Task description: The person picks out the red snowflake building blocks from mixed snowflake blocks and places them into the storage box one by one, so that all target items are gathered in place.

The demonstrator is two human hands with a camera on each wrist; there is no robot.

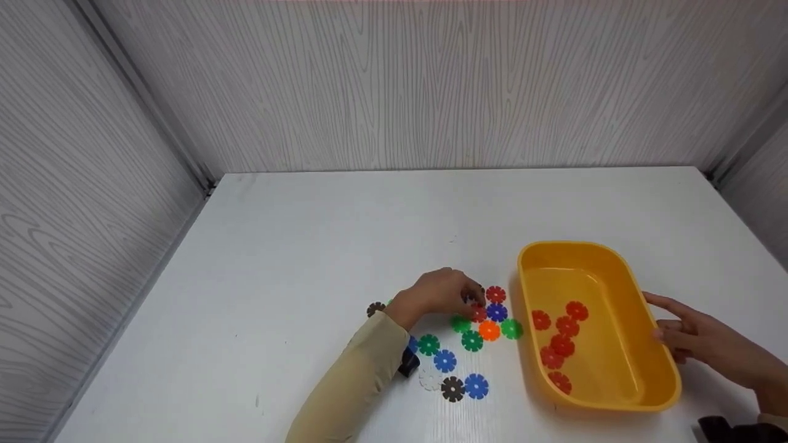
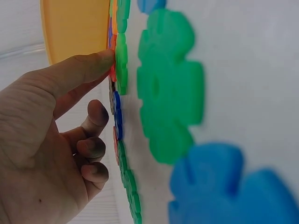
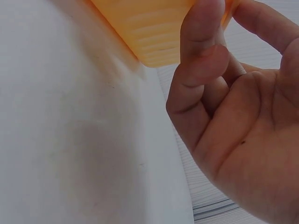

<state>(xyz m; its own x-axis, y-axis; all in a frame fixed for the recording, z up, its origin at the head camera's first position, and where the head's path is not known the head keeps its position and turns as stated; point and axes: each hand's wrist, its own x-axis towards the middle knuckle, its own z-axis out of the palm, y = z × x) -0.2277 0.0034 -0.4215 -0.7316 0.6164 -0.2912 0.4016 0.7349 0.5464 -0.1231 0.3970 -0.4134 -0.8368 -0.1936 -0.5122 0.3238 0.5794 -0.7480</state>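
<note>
Head view, left to right: our left hand [image 1: 440, 294] reaches into the scattered discs [image 1: 471, 340] on the table [image 1: 308, 246], fingertips on a red disc [image 1: 479, 313]; actual pinch we cannot tell. Yellow tub [image 1: 640, 394] holds red discs [image 1: 563, 344]. Right hand [image 1: 702, 338] steadies its right wall, fingers loosely bent, not clamped.

1. A white table [image 1: 320, 234] fills the lower part of the head view, smooth and faintly scuffed.
2. Pale grey wood-grain panels wall it in: a back wall [image 1: 406, 80], a left wall [image 1: 74, 203] and a right wall [image 1: 760, 203].
3. The light is soft and even, and shadows on the table are faint.
</note>
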